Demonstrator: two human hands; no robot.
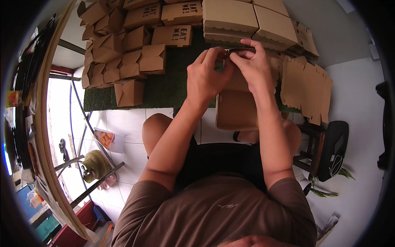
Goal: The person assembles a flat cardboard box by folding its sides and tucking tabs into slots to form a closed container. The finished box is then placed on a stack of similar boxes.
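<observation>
An opened brown cardboard box [235, 110] lies in front of me, its near tray sticking out past the table's front edge and its lid panel [240, 80] reaching back between my forearms. My left hand [207, 74] is closed in a pinch at the far left corner of that lid. Close beside it, my right hand [252, 61] pinches the same corner with thumb and bent fingers, one finger raised. A narrow dark strip shows between the fingertips, too small to make out. The fingers partly cover the corner.
Folded brown cartons [131, 61] crowd the table's left side, on green turf matting [173, 88]. Larger closed boxes [230, 18] are stacked at the back right. Flat cardboard blanks [306, 88] lie at the right. A dark stool [310, 150], a black case [334, 150] and a gas cylinder [95, 166] stand below.
</observation>
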